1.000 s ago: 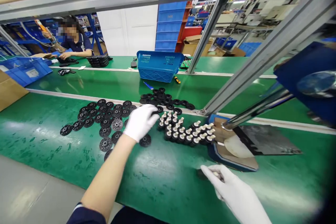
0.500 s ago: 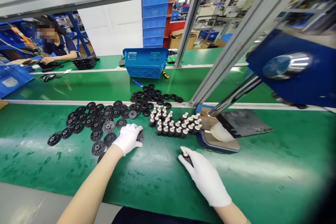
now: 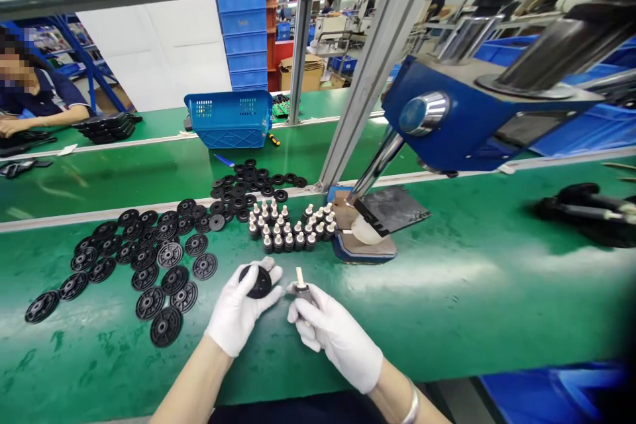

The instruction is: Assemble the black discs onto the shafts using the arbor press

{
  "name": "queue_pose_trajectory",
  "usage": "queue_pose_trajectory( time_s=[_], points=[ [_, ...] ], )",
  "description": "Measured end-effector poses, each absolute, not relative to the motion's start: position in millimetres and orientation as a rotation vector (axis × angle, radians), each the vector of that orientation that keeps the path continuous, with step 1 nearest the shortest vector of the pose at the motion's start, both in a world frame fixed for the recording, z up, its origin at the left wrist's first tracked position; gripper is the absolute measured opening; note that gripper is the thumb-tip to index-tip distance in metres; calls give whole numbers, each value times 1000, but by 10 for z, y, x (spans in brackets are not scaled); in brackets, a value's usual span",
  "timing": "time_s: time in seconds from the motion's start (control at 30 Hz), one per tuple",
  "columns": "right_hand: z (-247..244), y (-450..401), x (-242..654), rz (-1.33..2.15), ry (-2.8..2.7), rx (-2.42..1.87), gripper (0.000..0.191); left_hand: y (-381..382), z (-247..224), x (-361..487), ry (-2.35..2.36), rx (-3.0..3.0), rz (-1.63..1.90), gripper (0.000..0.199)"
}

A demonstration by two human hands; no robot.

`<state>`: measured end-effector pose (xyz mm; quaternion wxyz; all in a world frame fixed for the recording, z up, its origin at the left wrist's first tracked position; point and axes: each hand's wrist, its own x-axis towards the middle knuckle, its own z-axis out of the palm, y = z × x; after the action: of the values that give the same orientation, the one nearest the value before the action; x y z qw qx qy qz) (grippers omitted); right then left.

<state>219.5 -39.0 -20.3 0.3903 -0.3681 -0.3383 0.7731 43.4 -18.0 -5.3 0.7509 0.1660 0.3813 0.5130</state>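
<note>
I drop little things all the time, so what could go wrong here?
The black disc in the left hand might slip and fall onto the green table. The white-stemmed piece in the right hand could slip too. And the standing pieces crowd close together, so a bump might tip several over.

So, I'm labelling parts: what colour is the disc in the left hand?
Black; the disc shows best in the head view.

We get bright, diffuse light, with pale glare on the green surface (image 3: 462,305) and crisp highlights on the chrome knob (image 3: 425,113). Blur smears the black object (image 3: 586,212) at far right, where our view's lower corner darkens.
</note>
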Motion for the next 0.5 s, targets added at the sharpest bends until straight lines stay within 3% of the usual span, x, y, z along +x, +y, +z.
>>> queue_pose_trajectory(
  time_s=[0.17, 0.3, 0.5],
  points=[
    [-172, -436, 2131, 1938, -973, -1038, 37, -71, -79, 524, 777, 246, 1113, 37],
    [-146, -459, 2061, 1963, -1060, -1089, 33, -84, -70, 599, 786, 258, 1123, 40],
    [-50, -451, 1930, 1986, -889, -1085, 41, -141, 7, 643, 794, 384, 1205, 39]
  ],
)
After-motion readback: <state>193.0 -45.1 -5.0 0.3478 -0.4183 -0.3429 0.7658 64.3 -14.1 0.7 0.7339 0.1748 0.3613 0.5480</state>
